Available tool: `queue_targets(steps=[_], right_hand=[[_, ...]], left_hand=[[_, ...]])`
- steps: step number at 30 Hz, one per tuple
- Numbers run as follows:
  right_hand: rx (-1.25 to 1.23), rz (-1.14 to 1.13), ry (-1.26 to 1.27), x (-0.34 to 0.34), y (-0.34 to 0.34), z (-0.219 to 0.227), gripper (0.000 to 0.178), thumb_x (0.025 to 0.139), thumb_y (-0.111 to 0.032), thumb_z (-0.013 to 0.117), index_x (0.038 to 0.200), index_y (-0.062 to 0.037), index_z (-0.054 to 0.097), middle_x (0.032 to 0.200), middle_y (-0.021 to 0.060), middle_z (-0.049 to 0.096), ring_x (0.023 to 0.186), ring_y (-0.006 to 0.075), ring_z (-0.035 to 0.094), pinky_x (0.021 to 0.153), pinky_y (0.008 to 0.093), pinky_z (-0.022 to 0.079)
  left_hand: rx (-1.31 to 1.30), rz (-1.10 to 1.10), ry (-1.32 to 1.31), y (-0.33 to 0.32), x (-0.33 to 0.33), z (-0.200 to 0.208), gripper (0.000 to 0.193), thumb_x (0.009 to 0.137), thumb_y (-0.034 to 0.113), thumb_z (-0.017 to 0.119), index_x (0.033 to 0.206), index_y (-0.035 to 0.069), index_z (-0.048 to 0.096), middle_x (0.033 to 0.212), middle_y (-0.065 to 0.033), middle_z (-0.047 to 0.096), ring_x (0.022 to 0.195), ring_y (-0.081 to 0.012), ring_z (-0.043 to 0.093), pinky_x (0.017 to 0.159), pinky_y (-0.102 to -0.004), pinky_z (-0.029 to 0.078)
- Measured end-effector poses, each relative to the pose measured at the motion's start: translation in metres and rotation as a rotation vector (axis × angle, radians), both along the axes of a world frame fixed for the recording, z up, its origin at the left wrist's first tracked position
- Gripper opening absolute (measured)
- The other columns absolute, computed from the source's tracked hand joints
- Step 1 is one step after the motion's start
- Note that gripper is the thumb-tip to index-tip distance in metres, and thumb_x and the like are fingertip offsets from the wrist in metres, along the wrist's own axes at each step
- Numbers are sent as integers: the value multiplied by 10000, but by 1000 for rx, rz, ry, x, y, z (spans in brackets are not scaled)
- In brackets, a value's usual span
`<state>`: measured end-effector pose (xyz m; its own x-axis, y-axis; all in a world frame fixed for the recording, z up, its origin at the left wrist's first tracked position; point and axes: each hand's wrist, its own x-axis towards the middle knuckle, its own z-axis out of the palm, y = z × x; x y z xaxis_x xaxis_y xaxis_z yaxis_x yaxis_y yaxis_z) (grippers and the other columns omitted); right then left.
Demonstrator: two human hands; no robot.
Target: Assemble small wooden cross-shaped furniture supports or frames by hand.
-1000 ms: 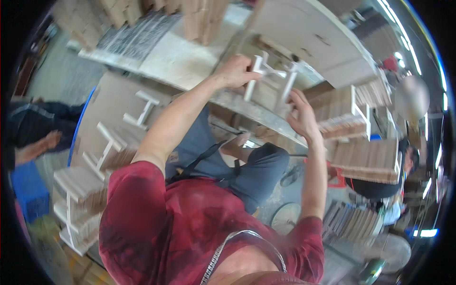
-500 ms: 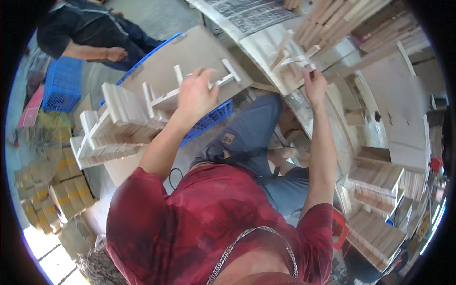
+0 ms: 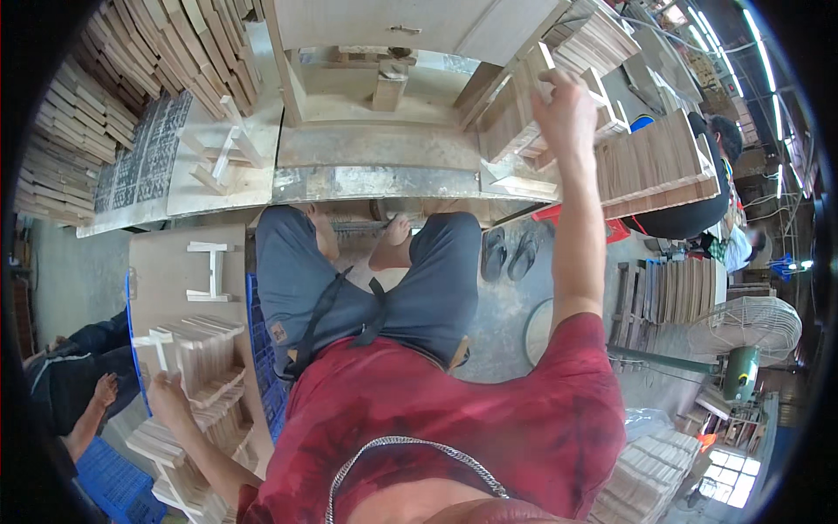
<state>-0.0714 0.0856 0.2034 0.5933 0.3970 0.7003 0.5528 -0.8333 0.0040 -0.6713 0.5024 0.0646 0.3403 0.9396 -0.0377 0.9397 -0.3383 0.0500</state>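
Note:
My left hand (image 3: 169,400) is low at the left, its fingers closed round the near end of a pale H-shaped wooden frame (image 3: 160,351) beside the stacked frames (image 3: 205,345). Another H-shaped frame (image 3: 209,272) lies flat by itself on the brown board (image 3: 161,249). My right hand (image 3: 566,109) reaches out to the far right over a row of stacked wooden slats (image 3: 511,118). Its fingers are apart and bent downward, with nothing visible in them. The fingertips are close to the slats; whether they touch, I cannot tell.
A worktable (image 3: 375,182) with a wooden jig (image 3: 390,87) runs across in front. A small wooden assembly (image 3: 229,148) stands on its left part. More slats (image 3: 650,166) are stacked at the right. Another person's hand (image 3: 106,389) shows at the left; a fan (image 3: 742,336) stands at the right.
The view has swung right. My left hand has moved from over the frame on the board to the stack; my right hand has left the small wooden assembly and reached the slats at the right.

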Motion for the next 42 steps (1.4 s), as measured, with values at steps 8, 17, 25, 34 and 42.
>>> queue_targets(steps=[8,17,25,34,42], right_hand=[[-270,-9,193,96,-117,30,395,713,-103,712,1107,-127,696,1116,126,699,1125,344,614,935,429,503],[28,53,233,27,-106,40,220,772,-174,779,958,-78,711,943,155,683,939,292,653,804,406,515],[378,501,1251,-154,-7,-103,339,775,-138,830,1066,-37,689,871,55,699,776,130,616,693,314,501],[690,643,1455,-170,52,-132,352,826,-129,818,1115,10,675,931,59,705,833,124,630,728,287,502],[652,649,1485,-154,85,-130,225,856,-71,755,1046,20,679,849,37,696,752,79,617,661,239,478]], left_hand=[[-504,-151,-1123,-23,81,51,308,1043,165,502,1281,-4,599,1136,-77,662,986,-143,632,808,-280,489],[-1117,-571,-1044,-93,237,47,407,1023,112,524,1401,7,419,1177,-163,643,1022,-201,673,857,-326,555],[-764,-1172,-1068,-167,280,61,251,810,43,760,1043,-8,685,995,-145,700,925,-256,689,833,-332,526],[-1398,-817,-870,-140,323,14,178,955,114,662,1081,-8,695,948,-49,720,876,-97,660,769,-250,514],[-1623,-659,-982,-121,352,-17,218,946,190,697,1064,7,701,914,-51,715,856,-102,656,786,-249,510]])
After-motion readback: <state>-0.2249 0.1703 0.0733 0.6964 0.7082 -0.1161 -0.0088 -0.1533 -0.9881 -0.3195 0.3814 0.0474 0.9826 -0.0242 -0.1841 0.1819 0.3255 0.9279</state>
